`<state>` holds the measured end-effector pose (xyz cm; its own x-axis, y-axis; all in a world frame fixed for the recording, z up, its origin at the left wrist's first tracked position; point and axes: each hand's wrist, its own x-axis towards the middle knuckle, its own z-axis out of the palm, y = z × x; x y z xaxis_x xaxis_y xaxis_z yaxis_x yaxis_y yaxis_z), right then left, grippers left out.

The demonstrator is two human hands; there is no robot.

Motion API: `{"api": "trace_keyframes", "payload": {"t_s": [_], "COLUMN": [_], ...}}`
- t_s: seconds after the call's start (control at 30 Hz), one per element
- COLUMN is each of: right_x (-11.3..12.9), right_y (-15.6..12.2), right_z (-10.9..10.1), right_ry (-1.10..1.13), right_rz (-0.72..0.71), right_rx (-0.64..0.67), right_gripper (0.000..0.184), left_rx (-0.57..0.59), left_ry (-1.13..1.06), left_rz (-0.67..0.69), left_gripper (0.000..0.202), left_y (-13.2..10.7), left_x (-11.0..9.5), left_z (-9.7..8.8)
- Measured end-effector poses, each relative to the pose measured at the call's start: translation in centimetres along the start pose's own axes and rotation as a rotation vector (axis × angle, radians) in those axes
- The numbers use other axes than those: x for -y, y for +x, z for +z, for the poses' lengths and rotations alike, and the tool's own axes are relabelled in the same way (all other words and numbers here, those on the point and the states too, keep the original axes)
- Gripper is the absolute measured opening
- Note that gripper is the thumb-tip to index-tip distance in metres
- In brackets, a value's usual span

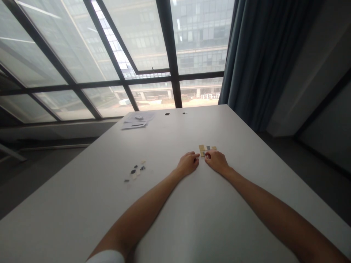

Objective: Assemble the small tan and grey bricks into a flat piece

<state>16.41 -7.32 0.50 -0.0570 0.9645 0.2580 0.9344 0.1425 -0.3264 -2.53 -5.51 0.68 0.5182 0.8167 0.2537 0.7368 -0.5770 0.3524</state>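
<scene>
A small flat yellow-and-grey piece (202, 148) with a gridded surface, like joined toy-brick plates, lies on the white table. My right hand (218, 161) covers its near right part. The fingers there are closed in a pinch at the near edge; what they hold is too small and partly hidden to name. Just left of the piece rests my left hand (188, 163), its fingers curled closed and the index fingertip pointing at the yellow edge. I see nothing in the left fingers. Whether that fingertip touches the piece, I cannot tell.
Several small loose dark and pale pieces (133, 171) are scattered on the table (170, 219) left of my left forearm. Papers (137, 118) with a small white object lie at the far left corner. Beyond stand windows and a blue curtain (255, 65).
</scene>
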Motion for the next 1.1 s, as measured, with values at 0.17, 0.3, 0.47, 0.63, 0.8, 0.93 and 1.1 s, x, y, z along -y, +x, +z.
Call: {"api": "trace_keyframes", "payload": {"t_s": [0.17,0.3,0.47,0.63,0.8,0.93,1.1], "right_x": [-0.18,-0.10,0.05,-0.09,-0.20,-0.20,-0.18], "right_y": [-0.02,0.01,0.03,0.02,0.02,-0.01,-0.08], "right_z": [0.23,0.16,-0.05,0.09,0.17,0.18,0.12], "right_ry": [0.008,0.008,0.012,0.007,0.004,0.014,0.019], "right_rz": [-0.005,-0.005,-0.004,-0.007,-0.014,-0.016,-0.009], "right_rx": [-0.003,-0.001,0.003,-0.006,-0.004,-0.009,-0.002], "right_gripper": [0.017,0.018,0.017,0.017,0.017,0.018,0.021], "left_rx": [-0.003,-0.004,0.002,-0.001,-0.004,-0.003,-0.003], "left_ry": [0.019,0.016,0.007,0.010,0.026,0.028,0.034], "left_rz": [0.024,0.019,-0.007,0.016,0.030,0.021,0.023], "left_gripper": [0.031,0.031,0.030,0.031,0.032,0.032,0.032], "left_y": [-0.05,-0.02,0.01,-0.01,0.01,0.04,0.07], "left_x": [0.12,0.10,0.03,0.22,0.33,0.32,0.26], "left_z": [0.11,0.19,0.23,0.33,0.39,0.46,0.47]}}
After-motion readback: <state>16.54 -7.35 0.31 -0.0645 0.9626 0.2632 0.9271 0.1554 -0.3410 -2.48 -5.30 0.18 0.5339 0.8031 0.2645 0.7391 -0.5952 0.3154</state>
